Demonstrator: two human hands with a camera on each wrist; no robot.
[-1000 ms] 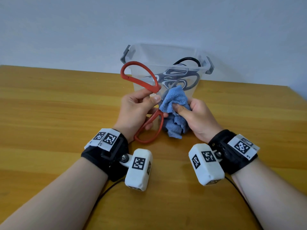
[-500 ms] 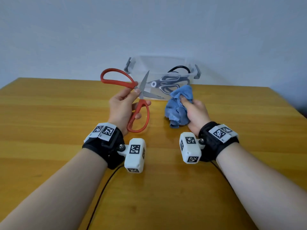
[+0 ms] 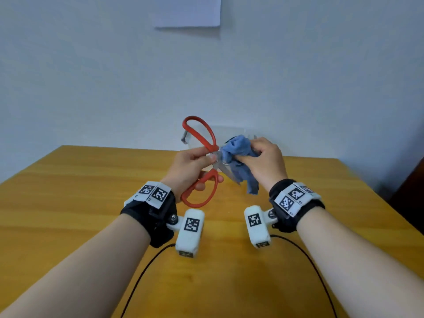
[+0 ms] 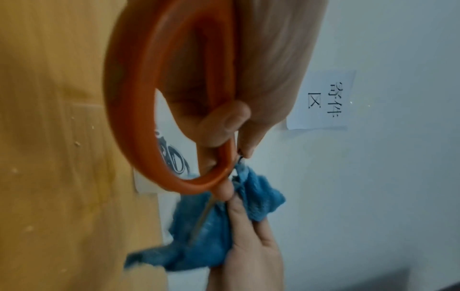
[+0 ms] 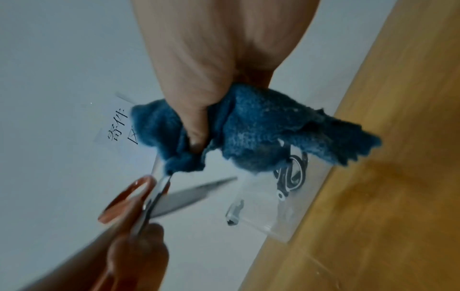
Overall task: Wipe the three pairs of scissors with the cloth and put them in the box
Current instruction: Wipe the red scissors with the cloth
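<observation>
My left hand [image 3: 195, 167] grips the red-handled scissors [image 3: 202, 143] near the pivot, blades spread apart, above the table. One blade [image 5: 189, 194] points free toward the lower right. My right hand [image 3: 263, 161] holds the blue cloth [image 3: 238, 148] bunched up and pinches it around the other blade close to the pivot [image 5: 184, 159]. Behind the hands stands the clear plastic box [image 5: 268, 212] at the table's far edge. Black-handled scissors [image 5: 291, 179] lie inside it. How many pairs are in the box cannot be told.
The wooden table [image 3: 68, 203] spreads wide on both sides of my hands. A pale wall rises right behind the box, with a paper note [image 3: 188, 12] stuck on it. Black cables [image 3: 142, 276] trail from the wrist cameras toward me.
My right hand has brought the cloth from beside the scissors onto a blade. The left hand has raised and turned the scissors more upright. The head view has tilted up.
</observation>
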